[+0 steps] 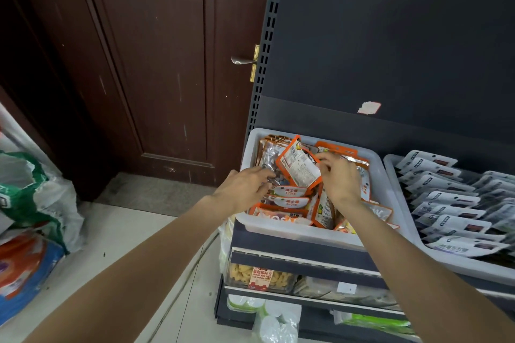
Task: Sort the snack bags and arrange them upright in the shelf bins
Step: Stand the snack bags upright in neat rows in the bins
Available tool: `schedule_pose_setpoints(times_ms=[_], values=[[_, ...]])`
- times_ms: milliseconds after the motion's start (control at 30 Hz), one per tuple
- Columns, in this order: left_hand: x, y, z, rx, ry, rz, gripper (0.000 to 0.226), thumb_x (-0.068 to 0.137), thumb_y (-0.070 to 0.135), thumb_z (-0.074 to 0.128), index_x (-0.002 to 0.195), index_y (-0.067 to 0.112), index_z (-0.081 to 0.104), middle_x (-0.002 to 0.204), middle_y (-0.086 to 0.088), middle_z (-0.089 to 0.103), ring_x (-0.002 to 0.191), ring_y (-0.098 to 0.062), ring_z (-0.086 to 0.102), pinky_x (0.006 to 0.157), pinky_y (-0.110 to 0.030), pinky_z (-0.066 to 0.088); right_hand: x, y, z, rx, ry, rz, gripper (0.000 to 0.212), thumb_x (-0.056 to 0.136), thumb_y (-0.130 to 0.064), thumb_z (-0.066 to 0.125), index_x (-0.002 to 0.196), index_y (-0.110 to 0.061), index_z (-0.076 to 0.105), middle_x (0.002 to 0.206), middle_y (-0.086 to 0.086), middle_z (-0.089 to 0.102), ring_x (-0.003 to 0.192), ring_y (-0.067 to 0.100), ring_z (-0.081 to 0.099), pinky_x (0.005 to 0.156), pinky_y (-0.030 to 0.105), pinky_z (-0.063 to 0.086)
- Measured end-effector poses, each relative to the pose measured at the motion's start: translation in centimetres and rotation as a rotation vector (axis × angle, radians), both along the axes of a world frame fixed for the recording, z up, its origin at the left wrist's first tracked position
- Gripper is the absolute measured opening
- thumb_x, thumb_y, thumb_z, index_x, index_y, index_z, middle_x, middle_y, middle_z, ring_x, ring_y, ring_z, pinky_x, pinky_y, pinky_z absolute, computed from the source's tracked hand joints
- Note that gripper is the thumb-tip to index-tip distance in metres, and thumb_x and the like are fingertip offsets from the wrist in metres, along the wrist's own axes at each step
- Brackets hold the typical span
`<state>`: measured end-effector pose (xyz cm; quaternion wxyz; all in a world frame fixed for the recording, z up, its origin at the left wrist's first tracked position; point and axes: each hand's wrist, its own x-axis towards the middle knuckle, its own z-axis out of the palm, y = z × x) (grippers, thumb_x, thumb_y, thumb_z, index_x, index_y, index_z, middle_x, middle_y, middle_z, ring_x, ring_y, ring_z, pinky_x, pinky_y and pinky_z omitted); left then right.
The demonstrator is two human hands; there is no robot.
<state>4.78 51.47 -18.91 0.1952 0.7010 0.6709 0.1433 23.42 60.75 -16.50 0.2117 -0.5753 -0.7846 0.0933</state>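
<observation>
The right hand (338, 177) pinches a tilted orange-edged foil snack bag (299, 166) above the white plastic bin (303, 234). The left hand (245, 185), fingers loosely spread, rests on clear-fronted orange bags (287, 196) inside.

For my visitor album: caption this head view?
Both hands sort orange snack bags in a white plastic shelf bin.

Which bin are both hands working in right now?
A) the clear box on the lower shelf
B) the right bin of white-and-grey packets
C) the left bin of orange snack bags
C: the left hand and right hand are both inside the left bin, with the right hand pinching an orange snack bag.
</observation>
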Motion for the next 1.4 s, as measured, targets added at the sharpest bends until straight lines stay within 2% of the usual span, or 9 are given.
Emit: schedule_pose_setpoints(times_ms=[167,233,300,467,633,800,1067,1200,1400], values=[[-0.2,0.5,0.2,-0.024,0.045,-0.017,0.030,0.100,0.025,0.042,0.126,0.025,0.057,0.125,0.005,0.059,0.115,-0.014,0.052,0.103,-0.041,0.036,-1.3,0.2,0.9,0.358,-0.145,0.209,0.021,0.090,-0.020,0.063,0.109,-0.022,0.071,0.077,0.006,0.071,0.068,0.024,0.067,0.074,0.037,0.054],[-0.6,0.5,0.1,-0.007,0.033,-0.001,0.029,0.100,0.024,0.043,0.125,0.026,0.058,0.122,0.005,0.061,0.112,-0.014,0.054,0.102,-0.039,0.036,-1.9,0.4,-0.1,0.034,-0.279,0.365,0.025,0.092,-0.034,0.057,0.114,-0.028,0.067,0.097,0.000,0.071,0.083,0.020,0.067,0.095,0.041,0.048],[-1.0,0.6,-0.2,-0.018,0.027,-0.013,0.030,0.099,0.024,0.045,0.126,0.026,0.057,0.125,0.005,0.060,0.113,-0.014,0.057,0.104,-0.041,0.039,-2.0,0.8,-1.3,-0.239,-0.301,0.375,0.031,0.094,-0.035,0.054,0.123,-0.026,0.061,0.113,0.000,0.067,0.096,0.016,0.064,0.093,0.035,0.049],[-1.3,0.9,-0.3,-0.069,0.012,-0.047,0.036,0.098,0.028,0.047,0.133,0.026,0.052,0.132,0.006,0.057,0.115,-0.011,0.057,0.103,-0.033,0.042,-2.8,2.5,-2.0,-0.213,-0.289,0.261,0.046,0.095,-0.027,0.054,0.140,-0.024,0.042,0.142,0.003,0.045,0.127,0.021,0.046,0.096,0.037,0.046],[-1.4,0.9,-0.5,-0.083,0.018,-0.057,0.035,0.098,0.028,0.048,0.133,0.029,0.052,0.132,0.007,0.056,0.115,-0.011,0.056,0.103,-0.034,0.041,-4.2,4.2,-2.2,-0.344,-0.425,0.201,0.036,0.094,-0.024,0.056,0.129,-0.022,0.049,0.121,0.005,0.060,0.107,0.024,0.059,0.079,0.033,0.048],[-1.2,1.1,-0.1,-0.081,0.002,-0.021,0.034,0.098,0.026,0.049,0.131,0.025,0.054,0.129,0.006,0.058,0.114,-0.011,0.056,0.102,-0.033,0.041,-4.7,4.9,-3.1,-0.364,-0.461,0.223,0.032,0.095,-0.023,0.054,0.127,-0.022,0.051,0.121,0.002,0.061,0.109,0.022,0.058,0.095,0.041,0.046],[-0.7,0.6,-0.3,-0.048,-0.061,0.086,0.034,0.095,0.024,0.054,0.129,0.024,0.055,0.127,0.002,0.058,0.111,-0.013,0.056,0.103,-0.036,0.042,-2.4,3.6,-1.5,-0.390,-0.181,0.391,0.008,0.097,-0.021,0.050,0.093,-0.022,0.058,0.098,-0.004,0.059,0.089,0.014,0.058,0.077,0.033,0.049],[-0.5,0.5,-0.5,-0.026,-0.094,0.120,0.035,0.092,0.021,0.059,0.127,0.023,0.057,0.123,0.002,0.060,0.101,-0.012,0.060,0.094,-0.031,0.051,-1.3,1.6,-1.5,-0.286,-0.193,0.470,0.014,0.099,-0.023,0.045,0.103,-0.025,0.058,0.096,-0.004,0.064,0.079,0.014,0.061,0.071,0.034,0.052],[0.3,0.2,-0.4,0.012,-0.165,0.172,0.043,0.089,0.020,0.064,0.128,0.023,0.049,0.125,0.002,0.055,0.105,-0.013,0.057,0.092,-0.032,0.051,-1.6,1.0,-0.7,-0.470,-0.218,0.522,0.029,0.100,-0.023,0.043,0.125,-0.022,0.059,0.123,0.002,0.062,0.109,0.019,0.057,0.091,0.036,0.047]])
